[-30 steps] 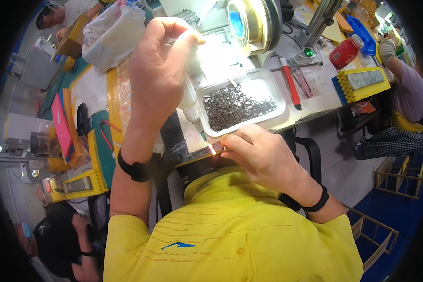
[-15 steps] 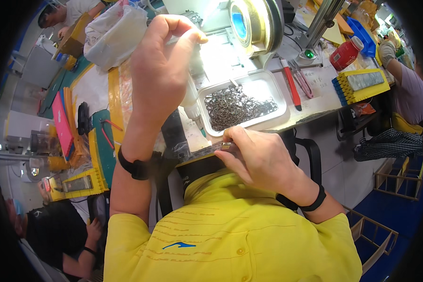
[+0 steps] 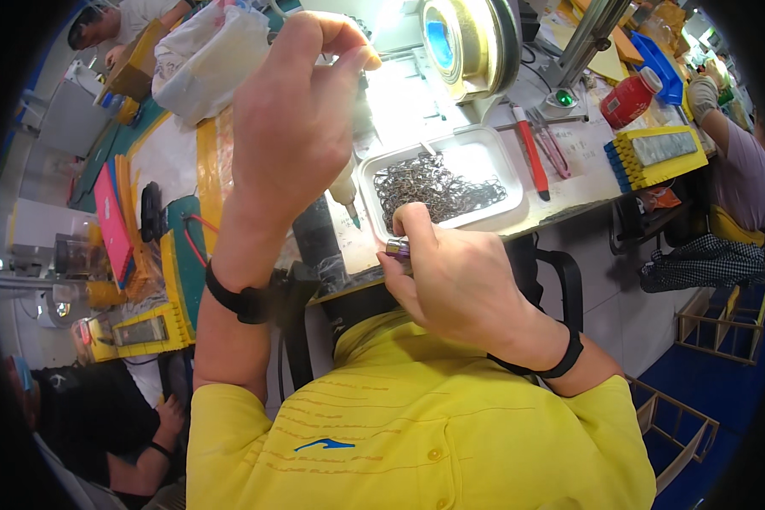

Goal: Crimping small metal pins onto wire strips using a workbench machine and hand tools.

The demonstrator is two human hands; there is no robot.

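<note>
My left hand (image 3: 293,127) is raised at the left of the bright work area, its index finger and thumb curled together at the tips; anything between them is too small to make out. Lower down, my right hand (image 3: 463,276) pinches a small shiny metal piece with a purplish side (image 3: 397,247) between thumb and fingers. That hand is at the near edge of a white tray (image 3: 508,208), which holds a heap of small dark metal loops (image 3: 421,183). Beside the tray's left side, a pale bottle with a narrow greenish tip (image 3: 346,194) is partly hidden behind my left hand.
Right of the tray lie a red-handled tool (image 3: 531,157) and pink tweezers (image 3: 550,144). A round yellowed wheel-like part (image 3: 459,47) stands behind it. Farther right are a red bottle (image 3: 629,100) and a yellow block (image 3: 663,153). Other people sit on both sides.
My right hand has moved slightly left and up, turning the metal piece so its purplish side shows. The left hand has shifted up a little, its fingertips still together.
</note>
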